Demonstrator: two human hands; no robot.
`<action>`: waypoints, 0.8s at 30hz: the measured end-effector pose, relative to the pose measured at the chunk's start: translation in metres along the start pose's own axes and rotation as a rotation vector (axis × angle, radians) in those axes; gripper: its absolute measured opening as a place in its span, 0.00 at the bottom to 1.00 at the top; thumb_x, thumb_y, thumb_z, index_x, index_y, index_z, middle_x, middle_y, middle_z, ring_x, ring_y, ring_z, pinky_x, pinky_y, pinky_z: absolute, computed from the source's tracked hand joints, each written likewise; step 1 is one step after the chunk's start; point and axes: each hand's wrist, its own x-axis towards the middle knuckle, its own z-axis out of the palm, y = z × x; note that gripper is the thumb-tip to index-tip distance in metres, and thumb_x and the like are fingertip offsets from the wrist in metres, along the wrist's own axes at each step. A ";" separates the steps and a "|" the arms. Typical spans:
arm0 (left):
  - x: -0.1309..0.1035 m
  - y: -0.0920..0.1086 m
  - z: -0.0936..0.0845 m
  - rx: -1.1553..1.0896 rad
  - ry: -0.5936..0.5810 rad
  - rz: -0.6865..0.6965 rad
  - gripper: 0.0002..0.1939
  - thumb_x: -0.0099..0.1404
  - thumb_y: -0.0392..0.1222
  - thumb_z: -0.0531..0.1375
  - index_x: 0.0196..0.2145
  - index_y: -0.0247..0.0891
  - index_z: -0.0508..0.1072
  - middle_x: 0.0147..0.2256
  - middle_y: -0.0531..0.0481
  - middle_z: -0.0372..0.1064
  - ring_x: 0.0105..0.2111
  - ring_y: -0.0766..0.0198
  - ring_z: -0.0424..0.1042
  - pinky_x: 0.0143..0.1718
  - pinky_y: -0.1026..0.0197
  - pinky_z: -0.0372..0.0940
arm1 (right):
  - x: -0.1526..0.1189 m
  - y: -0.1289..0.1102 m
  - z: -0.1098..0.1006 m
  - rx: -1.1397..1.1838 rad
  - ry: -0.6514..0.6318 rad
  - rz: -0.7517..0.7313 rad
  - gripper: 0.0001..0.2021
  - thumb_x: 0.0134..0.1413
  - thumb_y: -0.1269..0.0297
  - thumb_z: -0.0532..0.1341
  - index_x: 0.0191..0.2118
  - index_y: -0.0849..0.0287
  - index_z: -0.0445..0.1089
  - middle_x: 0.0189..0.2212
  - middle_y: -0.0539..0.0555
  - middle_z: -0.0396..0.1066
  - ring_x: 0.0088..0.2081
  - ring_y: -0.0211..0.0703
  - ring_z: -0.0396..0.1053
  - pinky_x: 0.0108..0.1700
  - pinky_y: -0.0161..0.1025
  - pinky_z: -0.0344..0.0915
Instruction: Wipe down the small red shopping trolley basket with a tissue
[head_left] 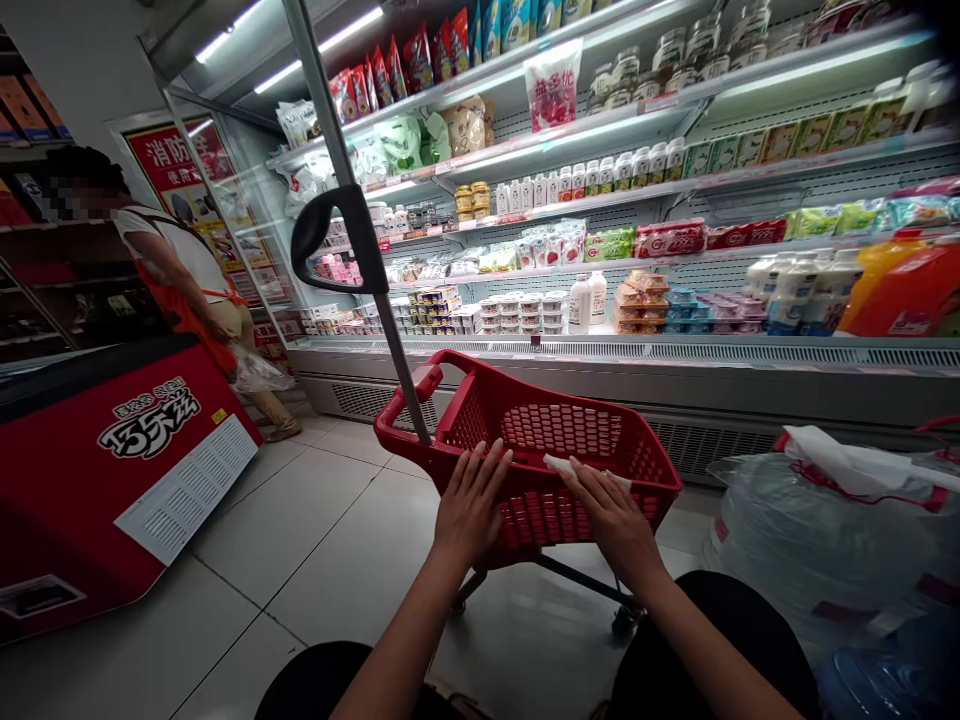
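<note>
A small red shopping cart [525, 500] with perforated sides stands in front of me. My left hand [469, 508] lies on its near rim, with the fingers stretched out over the edge and nothing in them. Further right on the same rim, my right hand [616, 515] presses a white wipe [556, 464] against the plastic, and the wipe's ends stick out on both sides of the fingers. The cart's red handle [405, 405] is at its left end. A grey pole with a black grip [341, 240] rises at the cart's left end, leaning left.
Behind the cart runs a lit refrigerated shelf [600, 350] with bottles, cups and packets. A red chest freezer [75, 500] stands at left; beyond it is a person [180, 250] with a plastic bag [259, 372]. Large plastic-wrapped water bottles [817, 530] stand at right.
</note>
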 end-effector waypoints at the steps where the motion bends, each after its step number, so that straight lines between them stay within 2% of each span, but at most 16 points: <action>1: -0.001 -0.007 -0.002 0.004 0.012 -0.020 0.48 0.66 0.43 0.61 0.76 0.44 0.41 0.76 0.51 0.38 0.75 0.47 0.38 0.75 0.43 0.35 | -0.004 0.006 0.000 -0.015 -0.003 0.015 0.42 0.62 0.83 0.44 0.77 0.45 0.37 0.75 0.48 0.48 0.72 0.48 0.54 0.71 0.54 0.55; 4: -0.004 -0.024 -0.007 0.010 0.054 -0.118 0.47 0.67 0.46 0.62 0.76 0.50 0.44 0.76 0.52 0.38 0.75 0.43 0.38 0.74 0.38 0.35 | -0.014 0.017 0.001 -0.051 0.029 0.073 0.41 0.64 0.80 0.47 0.77 0.41 0.38 0.76 0.50 0.43 0.73 0.54 0.49 0.69 0.58 0.59; 7: -0.004 -0.028 -0.008 -0.022 0.064 -0.137 0.46 0.66 0.45 0.63 0.76 0.51 0.46 0.76 0.52 0.38 0.75 0.42 0.39 0.74 0.39 0.38 | -0.019 0.021 0.005 -0.059 0.062 0.159 0.39 0.67 0.76 0.50 0.76 0.38 0.39 0.77 0.52 0.34 0.75 0.62 0.44 0.66 0.62 0.62; 9: -0.003 -0.024 -0.007 -0.058 0.066 -0.143 0.46 0.66 0.45 0.63 0.75 0.50 0.47 0.76 0.51 0.38 0.75 0.41 0.39 0.74 0.39 0.40 | -0.019 0.019 0.008 -0.045 0.076 0.173 0.37 0.69 0.74 0.49 0.76 0.39 0.38 0.77 0.53 0.36 0.75 0.61 0.44 0.67 0.63 0.59; 12: 0.002 -0.015 -0.006 -0.094 0.072 -0.169 0.46 0.66 0.45 0.63 0.75 0.49 0.47 0.76 0.49 0.39 0.75 0.39 0.39 0.74 0.37 0.41 | -0.010 0.009 0.014 -0.004 0.110 0.147 0.35 0.71 0.71 0.47 0.77 0.43 0.37 0.75 0.53 0.47 0.73 0.56 0.49 0.71 0.61 0.53; 15: 0.005 -0.009 -0.009 -0.100 0.064 -0.172 0.48 0.65 0.44 0.63 0.76 0.48 0.45 0.76 0.50 0.38 0.74 0.40 0.41 0.74 0.38 0.42 | 0.011 -0.015 0.019 0.058 0.120 0.119 0.33 0.72 0.69 0.47 0.77 0.47 0.36 0.74 0.54 0.51 0.73 0.53 0.52 0.72 0.59 0.51; 20: 0.009 -0.004 -0.012 -0.097 0.065 -0.167 0.53 0.62 0.42 0.64 0.76 0.49 0.39 0.76 0.50 0.34 0.74 0.40 0.43 0.73 0.39 0.46 | 0.062 -0.075 0.022 0.198 0.109 0.009 0.36 0.70 0.73 0.46 0.78 0.52 0.33 0.73 0.55 0.53 0.72 0.50 0.53 0.73 0.58 0.50; 24: 0.010 0.000 -0.011 -0.096 0.101 -0.154 0.50 0.68 0.39 0.60 0.76 0.45 0.32 0.77 0.44 0.28 0.75 0.43 0.39 0.72 0.39 0.49 | 0.097 -0.114 0.016 0.321 0.108 -0.078 0.36 0.70 0.74 0.45 0.77 0.56 0.30 0.72 0.58 0.56 0.73 0.49 0.52 0.73 0.56 0.51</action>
